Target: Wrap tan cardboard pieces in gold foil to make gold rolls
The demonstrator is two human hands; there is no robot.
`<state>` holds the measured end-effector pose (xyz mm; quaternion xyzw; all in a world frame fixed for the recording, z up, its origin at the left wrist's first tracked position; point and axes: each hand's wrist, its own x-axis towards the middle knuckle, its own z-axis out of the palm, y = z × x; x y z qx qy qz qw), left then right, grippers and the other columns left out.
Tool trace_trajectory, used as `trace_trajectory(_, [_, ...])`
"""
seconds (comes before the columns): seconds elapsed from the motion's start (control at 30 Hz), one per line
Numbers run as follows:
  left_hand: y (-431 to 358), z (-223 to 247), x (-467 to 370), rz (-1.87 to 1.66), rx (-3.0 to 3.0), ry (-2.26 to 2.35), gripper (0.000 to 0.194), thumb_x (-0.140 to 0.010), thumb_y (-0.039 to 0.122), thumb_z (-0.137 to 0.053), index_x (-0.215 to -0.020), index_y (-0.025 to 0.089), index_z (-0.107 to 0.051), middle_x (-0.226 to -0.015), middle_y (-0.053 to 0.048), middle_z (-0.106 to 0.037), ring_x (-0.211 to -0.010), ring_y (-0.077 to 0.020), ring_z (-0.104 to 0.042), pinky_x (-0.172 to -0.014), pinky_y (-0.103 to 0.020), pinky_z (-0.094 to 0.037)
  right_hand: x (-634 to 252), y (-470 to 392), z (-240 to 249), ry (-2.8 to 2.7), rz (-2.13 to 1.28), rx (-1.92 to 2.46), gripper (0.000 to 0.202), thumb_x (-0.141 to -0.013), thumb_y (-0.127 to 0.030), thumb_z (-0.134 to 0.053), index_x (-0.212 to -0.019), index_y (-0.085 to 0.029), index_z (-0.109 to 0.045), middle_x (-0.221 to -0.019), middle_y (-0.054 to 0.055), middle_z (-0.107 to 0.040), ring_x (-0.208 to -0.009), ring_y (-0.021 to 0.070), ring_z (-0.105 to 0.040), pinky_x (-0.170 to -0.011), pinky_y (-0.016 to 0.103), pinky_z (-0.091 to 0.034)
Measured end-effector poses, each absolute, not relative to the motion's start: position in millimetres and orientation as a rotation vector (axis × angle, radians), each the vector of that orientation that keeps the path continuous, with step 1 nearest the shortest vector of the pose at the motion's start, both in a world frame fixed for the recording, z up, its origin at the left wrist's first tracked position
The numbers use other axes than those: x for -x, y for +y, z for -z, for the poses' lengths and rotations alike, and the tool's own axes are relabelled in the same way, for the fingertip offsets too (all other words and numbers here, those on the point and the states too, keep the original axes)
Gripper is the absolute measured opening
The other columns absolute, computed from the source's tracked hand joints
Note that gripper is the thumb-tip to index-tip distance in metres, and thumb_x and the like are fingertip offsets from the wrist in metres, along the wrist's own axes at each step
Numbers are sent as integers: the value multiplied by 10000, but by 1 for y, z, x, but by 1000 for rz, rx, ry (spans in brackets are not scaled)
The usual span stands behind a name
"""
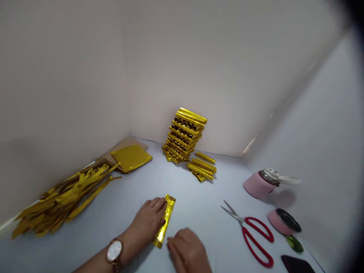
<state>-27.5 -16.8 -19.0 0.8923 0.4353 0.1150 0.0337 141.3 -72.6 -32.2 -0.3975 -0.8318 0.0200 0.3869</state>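
Note:
A narrow gold foil strip [168, 213], folded flat, lies on the pale table in front of me. My left hand [149, 220], with a watch at the wrist, rests on its left side with the fingers bent over it, pressing it to the table. Just right of the strip's lower end is my right hand [187, 248], fingers curled together and slightly blurred; whether anything is between them is hidden. Farther back stands a tall stack of gold foil rolls [184, 134], with a smaller pile of rolls [201, 168] beside its base.
Gold strips [68, 199] lie in a heap at left, beside a square gold packet [132, 157] on cardboard. At right are open red-handled scissors [257, 229], a pink jar [259, 184], a pink cup [277, 222], a green item [295, 243] and a dark flat object [297, 264].

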Motion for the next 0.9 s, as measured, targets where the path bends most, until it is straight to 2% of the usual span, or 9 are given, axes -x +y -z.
trace_trajectory(0.07, [-10,16,37,-339,-2799,1214,384,-851,200,-619,-1223,184,-526,-1236,-71,-580,-1100,-241,-520,-887,-359,-394,-161,-57,11,-2148,-260,1180,282,-931,-165,-362,-894,-209,-638,-723,50,-620,-688,193,-555,-607,306,-434])
trace_trajectory(0.13, [-3,13,46,-321,-2854,1084,400,-852,269,-643,-1226,214,-514,-1219,-40,-591,-1117,-225,-505,-894,-342,-364,-175,-40,-3,-2190,-342,1207,304,-899,-107,-388,-1074,-203,-617,-909,75,-661,-830,204,-585,-723,329,-481])
trace_trajectory(0.23, [7,8,53,-285,-2916,952,355,-878,320,-621,-1205,234,-515,-1196,-16,-606,-1115,-202,-501,-889,-327,-333,-178,-19,-7,-2332,-369,1154,408,-883,-60,-408,-1241,-205,-542,-1174,81,-626,-1067,212,-548,-902,373,-450])
trace_trajectory(0.3, [10,4,55,-258,-2945,911,309,-903,327,-590,-1189,234,-519,-1172,-12,-615,-1109,-195,-501,-882,-326,-326,-172,-11,-2,-2432,-349,1152,422,-894,-79,-432,-1288,-208,-509,-1270,75,-584,-1167,228,-500,-968,412,-405])
trace_trajectory(0.4, [10,-2,52,-217,-2966,928,276,-885,334,-619,-1128,221,-552,-1121,-25,-622,-1065,-205,-518,-843,-328,-346,-163,-6,2,-2526,-348,1197,380,-906,-137,-480,-1273,-223,-529,-1290,63,-576,-1196,243,-488,-972,433,-394])
trace_trajectory(0.57, [-3,-4,39,-160,-2928,1110,34,-870,171,-626,-903,165,-625,-844,-40,-643,-815,-204,-579,-657,-300,-401,-165,-16,-1,-2535,-359,1251,392,-846,-170,-592,-1236,-193,-560,-1253,88,-595,-1131,242,-530,-980,419,-378])
trace_trajectory(0.63, [-13,-4,36,-160,-2890,1174,30,-862,156,-633,-891,152,-626,-814,-39,-648,-764,-200,-589,-640,-294,-425,-170,-22,-1,-2514,-379,1249,418,-824,-160,-616,-1235,-201,-554,-1240,88,-602,-1118,238,-538,-989,419,-366])
trace_trajectory(0.77, [-31,-4,43,-292,-2783,1238,246,-832,232,-681,-1040,150,-580,-1024,-82,-659,-901,-225,-611,-786,-331,-491,-177,-27,1,-2434,-463,1171,415,-829,-145,-617,-1223,-235,-522,-1195,62,-629,-1096,217,-551,-966,401,-381])
trace_trajectory(0.9, [-35,3,53,-573,-2657,1161,127,-889,154,-576,-1014,175,-578,-1072,-76,-668,-977,-220,-619,-866,-351,-508,-179,-23,7,-2328,-470,1099,339,-829,-170,-626,-1153,-225,-545,-1130,70,-656,-1002,215,-597,-900,384,-426])
